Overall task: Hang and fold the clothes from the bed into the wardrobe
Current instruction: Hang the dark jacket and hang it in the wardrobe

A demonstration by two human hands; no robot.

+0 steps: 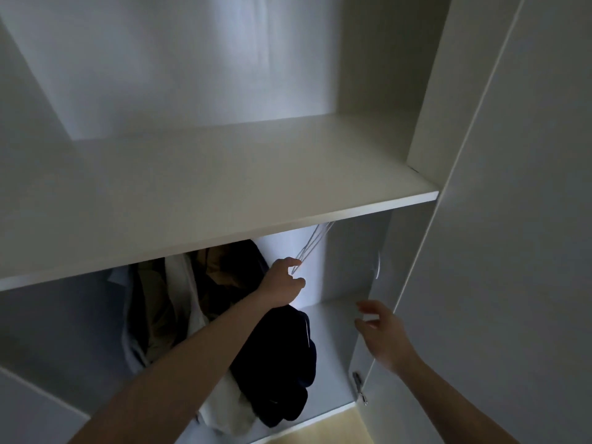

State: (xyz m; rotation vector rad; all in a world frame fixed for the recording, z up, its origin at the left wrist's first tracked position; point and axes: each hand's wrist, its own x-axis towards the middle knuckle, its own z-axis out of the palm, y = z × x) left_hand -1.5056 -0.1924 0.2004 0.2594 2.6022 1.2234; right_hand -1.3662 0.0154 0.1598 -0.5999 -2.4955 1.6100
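I look into an open white wardrobe (362, 264). Under its wide shelf (224, 193) hang several garments: a dark navy one (278, 363), a white one (182, 283) and a brown one (221, 267). To their right hang thin bare wire hangers (312, 245). My left hand (282, 283) reaches in and its forefinger and thumb touch the lower end of those hangers. My right hand (381, 331) hovers open and empty near the inner edge of the wardrobe door (512, 251). The hanging rail is hidden behind the shelf.
The shelf's top is bare. The open door stands close on the right, with a metal hinge (359, 387) low on its edge. The wardrobe floor (330, 373) and a strip of pale wooden room floor (323, 427) show below the clothes.
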